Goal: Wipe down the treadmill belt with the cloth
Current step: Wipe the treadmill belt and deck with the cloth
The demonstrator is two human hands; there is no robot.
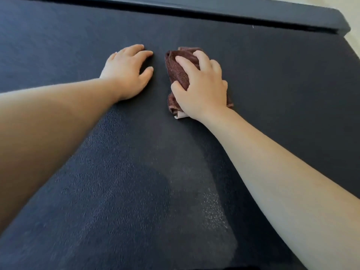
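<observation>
Pressing a bunched brown cloth onto the dark treadmill belt, the right hand curls its fingers and thumb over it. Just left of the cloth, the left hand lies flat on the belt with fingers spread. A pale streak runs on the belt near the person. The side rail lies at the far edge.

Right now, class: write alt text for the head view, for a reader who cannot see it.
A person's right grip, a bare hand, holds a bunched brown cloth on a dark treadmill belt. The left grip rests on the belt, apart from the cloth.
</observation>
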